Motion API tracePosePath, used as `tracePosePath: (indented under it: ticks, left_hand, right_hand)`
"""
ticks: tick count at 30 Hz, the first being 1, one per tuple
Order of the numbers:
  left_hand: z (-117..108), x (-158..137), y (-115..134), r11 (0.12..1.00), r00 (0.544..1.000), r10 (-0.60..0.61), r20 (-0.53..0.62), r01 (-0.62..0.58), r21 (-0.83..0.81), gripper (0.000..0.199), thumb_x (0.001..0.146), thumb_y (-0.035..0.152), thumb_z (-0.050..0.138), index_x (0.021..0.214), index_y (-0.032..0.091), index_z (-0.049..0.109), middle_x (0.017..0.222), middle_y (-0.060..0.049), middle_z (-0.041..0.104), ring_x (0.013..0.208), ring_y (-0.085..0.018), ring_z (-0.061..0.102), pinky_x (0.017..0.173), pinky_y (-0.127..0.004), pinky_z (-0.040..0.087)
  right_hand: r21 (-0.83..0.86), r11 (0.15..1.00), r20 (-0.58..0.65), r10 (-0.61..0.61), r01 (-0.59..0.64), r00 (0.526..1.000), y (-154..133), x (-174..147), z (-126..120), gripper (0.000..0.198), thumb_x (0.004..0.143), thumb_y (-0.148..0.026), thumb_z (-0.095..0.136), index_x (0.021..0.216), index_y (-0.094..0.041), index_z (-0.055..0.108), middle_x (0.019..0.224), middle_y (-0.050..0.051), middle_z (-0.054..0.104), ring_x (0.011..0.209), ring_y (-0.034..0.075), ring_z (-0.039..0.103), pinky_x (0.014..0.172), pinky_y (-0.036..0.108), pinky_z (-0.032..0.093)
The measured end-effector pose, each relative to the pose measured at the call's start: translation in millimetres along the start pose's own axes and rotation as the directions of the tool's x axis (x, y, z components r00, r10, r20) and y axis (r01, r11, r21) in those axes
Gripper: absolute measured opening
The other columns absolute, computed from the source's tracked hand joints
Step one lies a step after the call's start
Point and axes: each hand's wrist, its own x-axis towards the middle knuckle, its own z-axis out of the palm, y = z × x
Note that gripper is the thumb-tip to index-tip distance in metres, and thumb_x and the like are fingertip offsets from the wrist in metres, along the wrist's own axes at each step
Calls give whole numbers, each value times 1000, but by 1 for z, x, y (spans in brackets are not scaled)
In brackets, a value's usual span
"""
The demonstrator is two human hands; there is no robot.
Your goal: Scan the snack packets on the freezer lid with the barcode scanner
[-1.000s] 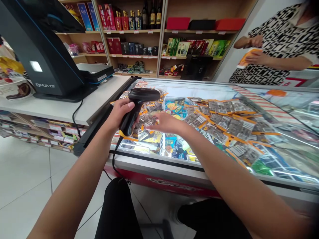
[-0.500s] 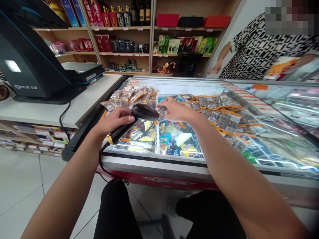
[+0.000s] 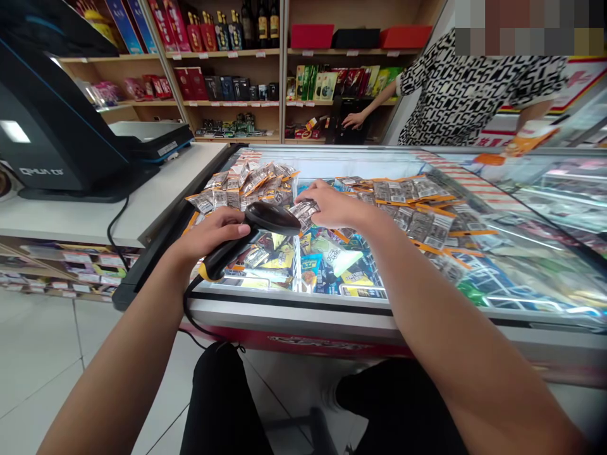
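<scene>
My left hand (image 3: 215,232) is wrapped round the handle of a black barcode scanner (image 3: 271,218) with a yellow collar at its cable end. The scanner's head points right, toward a small snack packet (image 3: 305,212) with a printed label. My right hand (image 3: 328,203) pinches that packet just above the freezer's glass top. Left of it, behind the scanner, lies a heap of similar orange-edged packets (image 3: 258,179). More such packets (image 3: 420,212) are spread on the glass to the right of my right hand.
Under the freezer's glass (image 3: 332,297) are colourful bags. A white counter (image 3: 156,208) with a dark checkout terminal (image 3: 61,126) and a scale (image 3: 152,142) stands left. Behind the freezer are stocked shelves (image 3: 227,104). A person in a patterned shirt (image 3: 469,95) stands at the far right.
The person across the freezer has moved left and reaches an arm toward the dark device by the shelves. My hands still hold the scanner and packet in nearly the same places.
</scene>
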Motion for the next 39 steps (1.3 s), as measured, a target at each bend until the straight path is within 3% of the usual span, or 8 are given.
tracePosePath:
  ticks: [5,10,14,17,20,29,35,39]
  left_hand:
    - [0,4,-1,990,974,84,-210,-105,-90,47,79,66,73,77,20,62,59,-3,69,39,-17,60,36,-26,46]
    - [-8,7,5,900,890,238,-388,-353,-256,52,79,71,66,84,20,66,54,-2,64,35,-14,53,33,-25,38]
    - [-12,9,7,897,853,234,-467,-375,-236,56,82,75,61,88,19,66,54,-1,62,37,-14,55,36,-25,39]
    - [-9,9,7,917,836,179,-520,-333,-220,56,83,75,59,86,19,65,57,-2,65,40,-15,57,38,-26,41]
    - [-4,8,6,925,838,158,-522,-311,-220,55,85,73,58,85,18,65,58,-3,66,41,-15,59,40,-26,43]
    - [-12,14,-4,924,869,182,-460,-311,-222,56,82,72,65,91,17,67,59,-3,67,41,-17,59,37,-28,42]
    - [-6,12,1,945,867,136,-480,-259,-200,53,78,74,68,84,22,64,59,-2,68,42,-17,58,37,-28,43]
    - [0,8,4,963,913,116,-391,-201,-182,48,75,69,74,80,22,63,58,-2,66,38,-17,57,35,-28,41]
  right_hand:
    - [-13,999,-251,46,-51,967,39,11,-5,50,72,-11,79,120,-28,75,131,14,54,120,40,54,101,58,46]
    - [85,941,-387,334,-327,860,88,11,-21,32,70,-9,79,101,-19,75,135,26,58,135,59,41,105,80,26]
    - [71,930,-503,346,-361,792,83,13,-19,28,69,-8,81,94,-17,72,148,28,55,149,61,26,117,80,9]
    - [136,987,-516,147,-89,844,42,20,1,46,78,-16,75,123,-19,73,143,23,63,138,49,49,113,69,36]
    - [436,900,-283,113,23,952,-8,31,30,52,95,-25,58,147,-24,63,133,15,72,102,32,71,94,52,57]
    - [409,907,-239,-1,101,971,-38,73,77,53,97,-27,58,149,-21,65,160,12,58,142,30,58,120,48,42]
    - [570,812,-500,221,126,838,-14,73,69,26,92,-35,63,105,-16,74,108,14,79,101,26,75,98,40,57]
    - [618,774,-585,340,134,736,14,65,50,29,86,-31,63,113,-22,66,107,8,71,86,22,70,81,40,62]
